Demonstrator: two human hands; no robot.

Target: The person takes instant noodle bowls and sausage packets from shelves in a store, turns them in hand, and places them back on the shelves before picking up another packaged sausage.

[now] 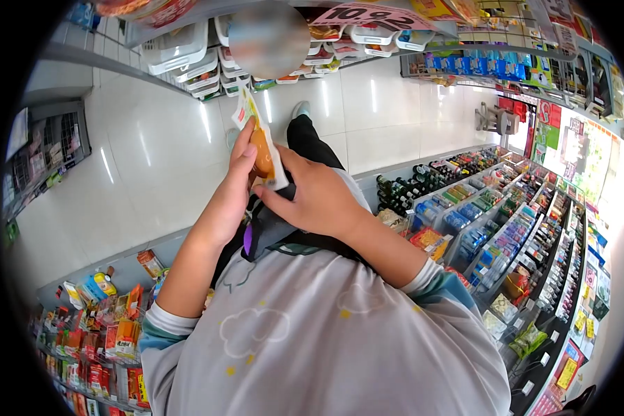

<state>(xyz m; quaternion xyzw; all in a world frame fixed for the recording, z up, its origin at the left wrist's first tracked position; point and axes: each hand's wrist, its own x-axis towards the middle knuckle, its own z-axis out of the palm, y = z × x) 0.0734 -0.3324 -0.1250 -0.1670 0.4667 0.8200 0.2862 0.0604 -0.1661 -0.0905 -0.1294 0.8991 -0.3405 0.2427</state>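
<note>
Between my two hands, in front of my chest, a small package [264, 149] with an orange-brown content window and white edges is held upright on its edge. My left hand [244, 156] has its fingers against the package's left side. My right hand [313, 191] is wrapped round its lower right end, with the thumb near the bottom edge. A dark strap with a purple patch [248, 238] hangs just below the hands.
Shelves of white trays [180, 52] stand ahead beyond the pale tiled floor [166, 149]. Shelves of bottles and cans [464, 215] are on the right, packaged snacks [121, 333] at the lower left. A dark rack [45, 149] stands far left. A pink price sign [371, 16] hangs above.
</note>
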